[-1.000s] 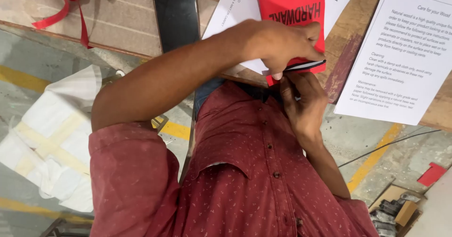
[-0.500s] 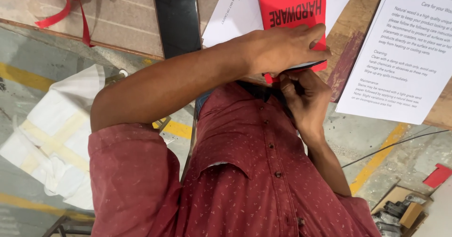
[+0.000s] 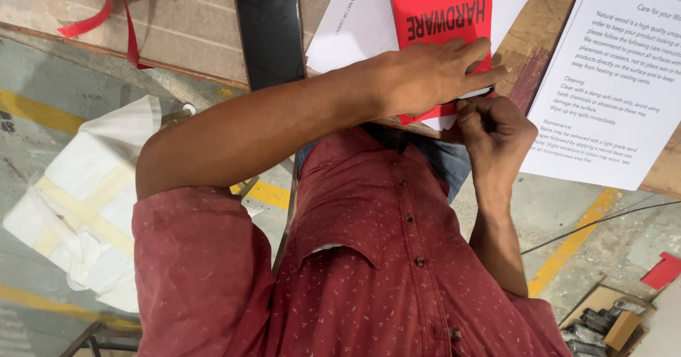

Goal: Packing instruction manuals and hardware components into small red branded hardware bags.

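Wooden counter (image 3: 191, 27), left hand (image 3: 425, 73) flat on red packet (image 3: 440, 9), right hand (image 3: 496, 126) just below, curled on its edge, phone (image 3: 269, 34) left.

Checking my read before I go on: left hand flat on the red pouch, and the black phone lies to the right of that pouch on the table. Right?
Not quite. In the head view the black phone lies left of the red pouch, not right. The left hand does rest on the pouch.
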